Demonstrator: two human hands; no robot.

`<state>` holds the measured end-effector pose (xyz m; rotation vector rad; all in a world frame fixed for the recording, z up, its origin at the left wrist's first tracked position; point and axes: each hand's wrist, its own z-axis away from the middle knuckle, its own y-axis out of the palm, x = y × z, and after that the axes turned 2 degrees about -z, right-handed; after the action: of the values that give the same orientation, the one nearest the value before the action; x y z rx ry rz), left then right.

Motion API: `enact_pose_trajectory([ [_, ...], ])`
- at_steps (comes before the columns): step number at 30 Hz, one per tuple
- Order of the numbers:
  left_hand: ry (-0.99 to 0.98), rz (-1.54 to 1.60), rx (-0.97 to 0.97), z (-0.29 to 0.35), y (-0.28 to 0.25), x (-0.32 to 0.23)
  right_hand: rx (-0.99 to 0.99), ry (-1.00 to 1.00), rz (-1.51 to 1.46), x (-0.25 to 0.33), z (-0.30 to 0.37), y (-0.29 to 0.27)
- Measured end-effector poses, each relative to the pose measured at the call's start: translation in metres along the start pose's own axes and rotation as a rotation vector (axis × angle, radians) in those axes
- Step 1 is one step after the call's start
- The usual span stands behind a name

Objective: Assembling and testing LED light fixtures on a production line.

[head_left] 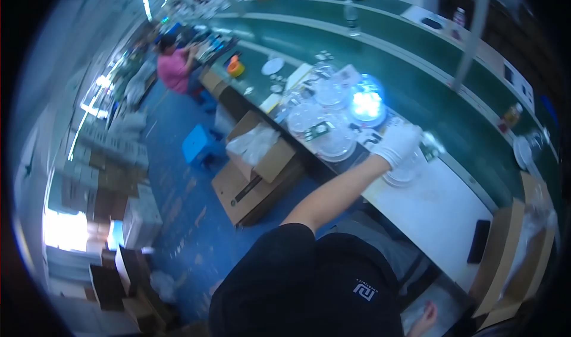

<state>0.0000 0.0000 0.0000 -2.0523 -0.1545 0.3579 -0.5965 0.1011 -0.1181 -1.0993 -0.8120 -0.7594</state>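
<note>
Nearest the camera sat the person's own dark shirt, and at the lower right edge the right hand (424, 320) hung low beside the bench, bare, too cut off by the rim to tell whether it was spread or closed. Just above it a dark phone-like slab (478, 241) lay on the white worktop (434, 212), with an open cardboard box (514, 260) standing at the bench end.

From the shirt the left forearm ran up and out to the left hand (397, 144), which wore a white glove. It lay palm down, fingers curled over the top of a clear round plastic lid (405, 172) — touching it, though whether it pinched the rim could not be told. That lid rested on the worktop's far left part, just beside a cluster of more clear round lids (324, 126) with small printed cards among them.

Just beyond the gloved hand a round lamp (366, 105) glowed bright blue-white. Behind it ran the green conveyor belt (416, 69). On the floor to the left stood open cartons (256, 170) and a blue stool (198, 144) — farther off, a person in a pink top (173, 69) sat at the same line.
</note>
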Motion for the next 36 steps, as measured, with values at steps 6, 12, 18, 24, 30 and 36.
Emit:
enact_pose_trajectory([
  [6,0.121,-0.055,-0.149,0.052,-0.037,0.024,0.294,-0.472,0.176,0.115,-0.067,0.133],
  [12,0.078,-0.153,-0.106,0.077,-0.062,0.042,0.458,-0.336,0.092,0.138,-0.1,0.196],
  [18,0.083,-0.159,-0.039,0.084,-0.066,0.074,0.406,-0.618,0.056,0.101,-0.081,0.236],
  [24,-0.155,-0.125,-0.071,0.077,-0.073,0.059,0.386,-0.529,0.12,0.083,-0.104,0.233],
  [30,-0.354,0.034,-0.161,0.091,-0.05,0.045,0.625,-0.525,0.181,0.07,-0.12,0.255],
  [36,-0.369,0.045,-0.309,0.096,-0.04,0.042,0.728,-0.655,0.22,0.071,-0.131,0.275],
])
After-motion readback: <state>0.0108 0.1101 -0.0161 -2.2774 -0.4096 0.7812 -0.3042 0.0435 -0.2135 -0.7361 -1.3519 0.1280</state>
